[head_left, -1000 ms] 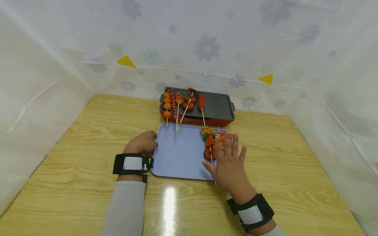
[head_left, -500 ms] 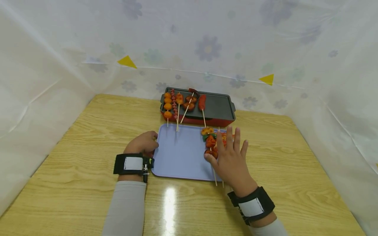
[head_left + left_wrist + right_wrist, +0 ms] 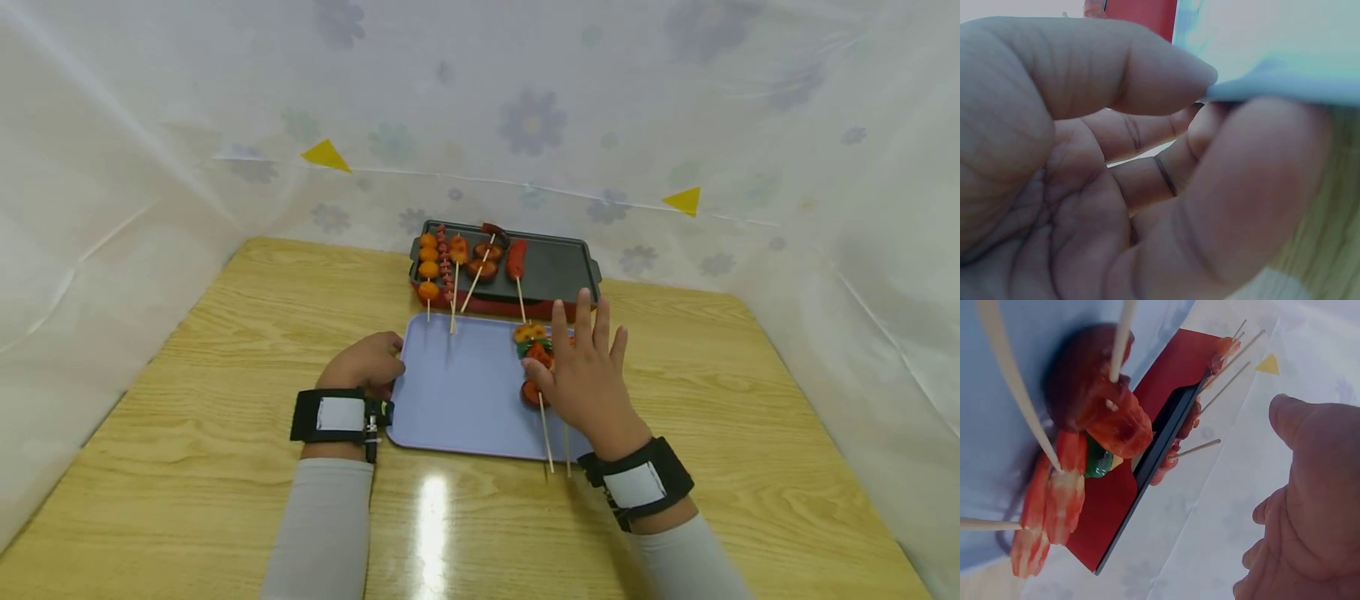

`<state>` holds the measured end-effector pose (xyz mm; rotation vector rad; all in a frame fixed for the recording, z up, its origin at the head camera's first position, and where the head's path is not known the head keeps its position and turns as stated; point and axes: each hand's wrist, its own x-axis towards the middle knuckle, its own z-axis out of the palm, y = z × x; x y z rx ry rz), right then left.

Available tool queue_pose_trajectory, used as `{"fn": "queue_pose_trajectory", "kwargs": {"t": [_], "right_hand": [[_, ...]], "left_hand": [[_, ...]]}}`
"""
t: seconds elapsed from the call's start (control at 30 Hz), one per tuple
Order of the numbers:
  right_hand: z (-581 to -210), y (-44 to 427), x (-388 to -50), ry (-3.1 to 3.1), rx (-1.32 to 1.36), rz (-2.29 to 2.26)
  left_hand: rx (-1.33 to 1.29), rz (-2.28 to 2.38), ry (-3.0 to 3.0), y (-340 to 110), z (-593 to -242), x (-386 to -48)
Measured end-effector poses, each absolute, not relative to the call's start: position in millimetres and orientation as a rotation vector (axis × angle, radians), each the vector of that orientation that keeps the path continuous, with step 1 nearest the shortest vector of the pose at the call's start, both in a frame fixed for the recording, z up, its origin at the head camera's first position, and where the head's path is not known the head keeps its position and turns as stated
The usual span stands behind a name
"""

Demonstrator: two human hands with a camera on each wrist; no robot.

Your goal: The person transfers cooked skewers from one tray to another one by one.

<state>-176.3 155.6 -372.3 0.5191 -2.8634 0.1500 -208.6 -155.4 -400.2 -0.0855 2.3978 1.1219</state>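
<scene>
At the left edge of the lavender tray, my left hand grips the rim; the left wrist view has the rim between thumb and fingers. My right hand is raised over the tray's right side, palm down, fingers straight and spread, holding nothing. Under and beside it lie a mixed vegetable skewer and others partly hidden by the hand. In the right wrist view red-and-white skewer pieces and a brown piece rest on the tray, apart from the hand.
Behind the tray stands a red grill with a dark plate. Several skewers lie on its left and middle, among them orange balls and a red sausage. Some sticks reach over its front edge. A patterned white sheet closes off the back.
My right hand has moved forward over the skewers on the tray, toward the grill, with fingers still spread. My left hand stays at the tray's left edge.
</scene>
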Motion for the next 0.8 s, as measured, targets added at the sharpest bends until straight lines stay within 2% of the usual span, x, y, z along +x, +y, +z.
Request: {"fn": "queue_pose_trajectory", "kwargs": {"t": [0.33,0.8], "right_hand": [[-358,151,-216,-2.81,0.544,0.321],[-365,139,-249,-2.834,0.484,0.643]], "left_hand": [[-0.092,1.133,2.396,-156,-403,-211],[-0.094,1.157,2.394,-156,-404,-210]]}}
